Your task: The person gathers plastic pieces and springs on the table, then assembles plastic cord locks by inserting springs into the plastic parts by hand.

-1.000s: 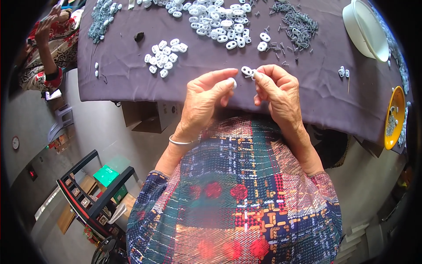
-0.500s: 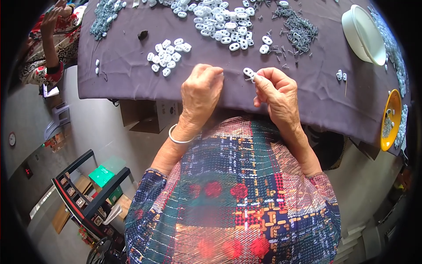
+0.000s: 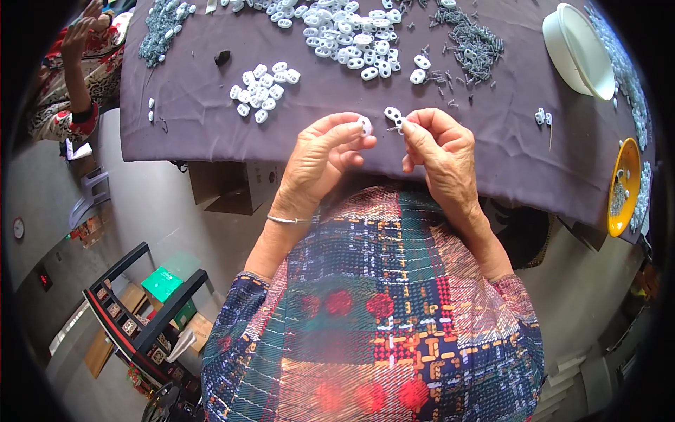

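Observation:
Near the table's front edge, my left hand (image 3: 316, 156) pinches a small white oval plastic piece (image 3: 365, 126) between thumb and fingertips. A short distance to the right, my right hand (image 3: 444, 149) is closed on another white two-hole plastic piece (image 3: 393, 113). A small grey screw (image 3: 392, 129) pokes out beside that piece, also at the right fingertips. The two held pieces are apart. Beyond my left hand lies a small group of white oval pieces (image 3: 261, 91). Farther off spreads a larger pile of the same pieces (image 3: 362, 39), with a heap of grey screws (image 3: 474, 53) to its right.
A white tub (image 3: 571, 60) stands at the right, with a yellow dish (image 3: 616, 214) of small parts at the table edge. Two white pieces and a thin stick (image 3: 550, 137) lie nearer. A dark lump (image 3: 222, 58) sits at left. Another person's arm (image 3: 76, 77) shows far left.
My left hand has turned and opened outward, so the white piece at its fingertips now shows. My right hand keeps its piece and screw almost in place. The view has shifted slightly.

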Demonstrator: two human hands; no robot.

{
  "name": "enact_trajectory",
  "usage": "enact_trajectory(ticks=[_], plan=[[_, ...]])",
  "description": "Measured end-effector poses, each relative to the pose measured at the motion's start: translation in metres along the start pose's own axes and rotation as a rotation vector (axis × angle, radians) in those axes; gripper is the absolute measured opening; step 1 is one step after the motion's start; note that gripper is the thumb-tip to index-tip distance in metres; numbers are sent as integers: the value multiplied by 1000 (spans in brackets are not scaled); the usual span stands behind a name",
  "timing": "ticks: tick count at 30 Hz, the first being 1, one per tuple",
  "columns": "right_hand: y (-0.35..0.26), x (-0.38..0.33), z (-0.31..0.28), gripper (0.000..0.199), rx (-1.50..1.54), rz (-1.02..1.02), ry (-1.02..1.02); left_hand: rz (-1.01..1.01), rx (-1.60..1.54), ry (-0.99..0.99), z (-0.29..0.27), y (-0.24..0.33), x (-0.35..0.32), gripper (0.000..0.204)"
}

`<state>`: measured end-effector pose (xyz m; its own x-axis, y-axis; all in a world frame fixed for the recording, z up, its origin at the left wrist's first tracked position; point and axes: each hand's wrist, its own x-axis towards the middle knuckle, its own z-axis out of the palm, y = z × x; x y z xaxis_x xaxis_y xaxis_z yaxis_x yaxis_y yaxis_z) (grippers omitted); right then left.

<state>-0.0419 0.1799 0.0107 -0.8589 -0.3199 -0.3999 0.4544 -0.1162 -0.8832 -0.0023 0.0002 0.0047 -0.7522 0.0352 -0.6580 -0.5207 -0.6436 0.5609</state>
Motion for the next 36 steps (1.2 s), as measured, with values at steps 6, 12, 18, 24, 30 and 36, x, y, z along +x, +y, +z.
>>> enact_trajectory(ticks=[6, 12, 18, 24, 30, 36], plan=[[-5, -2, 3, 14, -86, -30, 42, -52, -76, -25, 13, -3, -3, 25], [-3, -3, 2, 13, -77, -44, 47, -75, -63, -60, 10, -8, -1, 27], [-2, -3, 0, 13, -45, -40, 59, -75, -162, -51, 9, -12, -1, 25], [-1, -2, 0, 13, -48, -35, 60, -93, -247, -73, 5, -13, 2, 23], [3, -2, 0, 12, -42, -33, 53, 20, -33, -36, 13, -15, 0, 30], [4, -1, -1, 12, -29, -36, 51, 50, 42, -21, 17, -12, -2, 32]])
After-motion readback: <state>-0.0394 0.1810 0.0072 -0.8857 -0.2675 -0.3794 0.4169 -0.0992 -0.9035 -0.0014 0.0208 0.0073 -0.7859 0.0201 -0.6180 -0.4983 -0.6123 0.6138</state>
